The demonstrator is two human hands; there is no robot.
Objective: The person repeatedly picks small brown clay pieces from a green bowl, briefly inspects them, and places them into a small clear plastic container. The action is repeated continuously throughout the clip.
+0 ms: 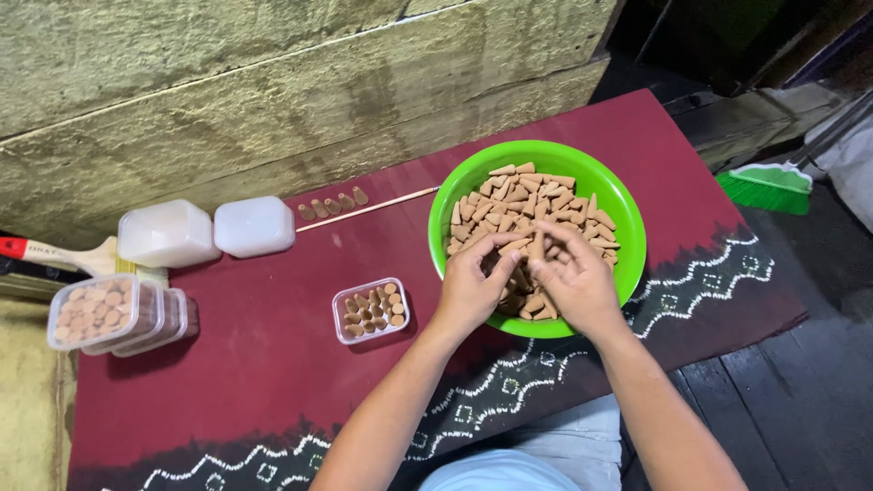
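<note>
A bright green bowl full of small brown cone-shaped pieces sits on a dark red cloth. Both my hands are over its near half. My left hand pinches a cone between thumb and fingers. My right hand has its fingers curled around cones picked from the pile. Left of the bowl, a small clear plastic box stands partly filled with upright cones.
Filled clear boxes are stacked at the left edge. Two white lidded boxes, a few loose cones and a thin wooden stick lie by the stone wall. A brush lies far left; a green broom on the floor at right.
</note>
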